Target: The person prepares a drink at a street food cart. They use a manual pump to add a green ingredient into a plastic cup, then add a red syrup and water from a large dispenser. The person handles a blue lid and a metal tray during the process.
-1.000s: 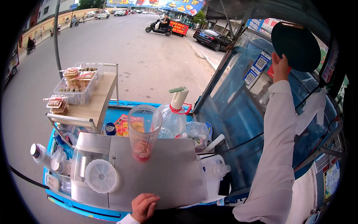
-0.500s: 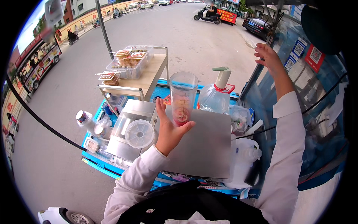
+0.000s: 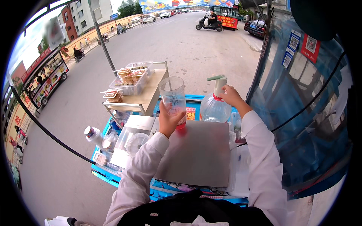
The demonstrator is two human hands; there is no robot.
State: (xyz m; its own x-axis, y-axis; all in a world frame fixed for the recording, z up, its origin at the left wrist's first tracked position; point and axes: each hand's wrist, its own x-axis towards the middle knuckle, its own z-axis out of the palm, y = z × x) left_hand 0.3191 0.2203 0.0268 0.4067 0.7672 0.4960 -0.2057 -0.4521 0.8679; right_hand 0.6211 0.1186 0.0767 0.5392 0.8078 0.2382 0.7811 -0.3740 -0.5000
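My left hand [image 3: 169, 120] is wrapped round a tall clear measuring cup [image 3: 172, 89] with red at its bottom. The cup is upright over the far left part of a flat steel lid [image 3: 196, 158]; whether its base touches the steel I cannot tell. Beyond the steel, to the right, stands a big clear water jug [image 3: 215, 109]. A pale electric water pump [image 3: 220, 84] with a green spout pointing left sits on its red-ringed neck. My right hand [image 3: 232, 96] grips the pump's side with bent fingers. A round ribbed plastic lid [image 3: 135, 144] lies left of my left forearm.
At the far left a wooden shelf [image 3: 151, 88] carries a clear plastic bin [image 3: 135, 86] with packed food. Bottles and small tubs stand along the cart's left edge, including a white bottle [image 3: 94, 136]. A blue plastic sheet [image 3: 301, 124] and a black cord hang on the right.
My left hand has closed round the cup, which stands slightly further left in view. My right hand has come down from the upper right onto the pump. The view has tilted up a little.
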